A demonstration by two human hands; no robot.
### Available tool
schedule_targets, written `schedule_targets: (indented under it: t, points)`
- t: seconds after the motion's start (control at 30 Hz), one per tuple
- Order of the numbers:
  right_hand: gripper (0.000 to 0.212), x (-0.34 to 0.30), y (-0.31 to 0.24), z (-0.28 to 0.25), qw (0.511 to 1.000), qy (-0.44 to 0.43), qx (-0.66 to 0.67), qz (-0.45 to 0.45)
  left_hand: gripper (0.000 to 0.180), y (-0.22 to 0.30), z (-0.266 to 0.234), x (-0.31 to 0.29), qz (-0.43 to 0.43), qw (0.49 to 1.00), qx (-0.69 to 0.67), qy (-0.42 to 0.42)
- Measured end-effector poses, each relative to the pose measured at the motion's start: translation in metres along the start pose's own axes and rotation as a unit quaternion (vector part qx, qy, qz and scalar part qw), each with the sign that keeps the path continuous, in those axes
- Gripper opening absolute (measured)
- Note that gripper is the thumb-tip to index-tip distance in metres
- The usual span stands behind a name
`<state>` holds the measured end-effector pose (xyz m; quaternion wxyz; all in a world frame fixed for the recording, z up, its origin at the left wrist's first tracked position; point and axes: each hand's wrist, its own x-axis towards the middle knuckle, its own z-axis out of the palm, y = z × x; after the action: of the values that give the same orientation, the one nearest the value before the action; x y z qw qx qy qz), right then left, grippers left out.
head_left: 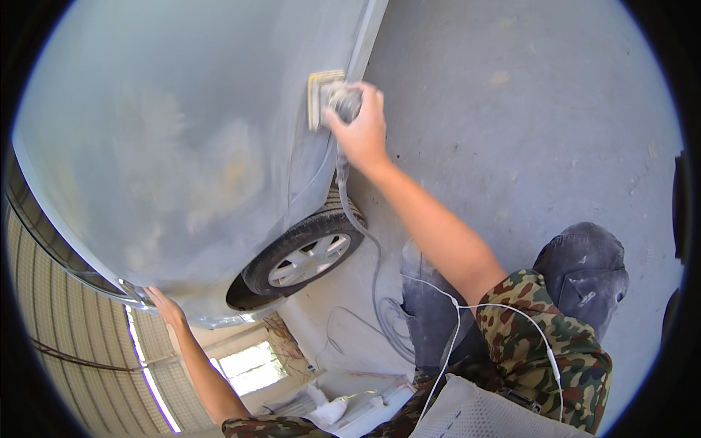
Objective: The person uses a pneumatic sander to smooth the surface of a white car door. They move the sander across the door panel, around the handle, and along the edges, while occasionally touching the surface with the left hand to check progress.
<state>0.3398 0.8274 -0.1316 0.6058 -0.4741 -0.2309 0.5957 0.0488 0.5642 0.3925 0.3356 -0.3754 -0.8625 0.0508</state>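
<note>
My right hand is closed round a dusty sander with a flat rectangular pad. The pad lies against the grey, patchily sanded car panel, close to its lower edge. A grey hose runs from the sander down past the wheel. My left hand is lower left, with its fingers stretched out against the car body beside the end of the panel. It holds nothing that I can see; its fingertips are partly hidden at the edge.
The car's wheel, with a black tyre and silver rim, stands below the panel. Loops of hose lie on the grey floor near my legs. A thin white cable hangs across my arm. A pale tray-like surface holds crumpled white material.
</note>
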Motion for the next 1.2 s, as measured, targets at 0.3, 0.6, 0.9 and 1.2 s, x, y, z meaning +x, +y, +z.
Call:
schedule_targets:
  t: [0.3,0.6,0.9,1.2]
  points:
    - [0.06,-0.342,0.043,0.164,1.0,0.014,-0.022,0.005,0.072,-0.354,0.017,-0.042,0.145,0.986,0.006,0.082]
    - [0.06,-0.391,0.085,0.223,0.998,-0.012,0.039,0.042,0.073,-0.334,0.078,0.023,0.328,0.915,0.038,0.233]
    - [0.057,-0.358,0.101,0.202,0.992,-0.107,0.057,0.046,0.095,-0.2,0.126,0.046,0.317,0.904,0.06,0.28]
    - [0.056,-0.358,0.09,0.201,0.995,-0.081,0.06,0.026,0.095,-0.253,0.112,0.042,0.336,0.903,0.071,0.257]
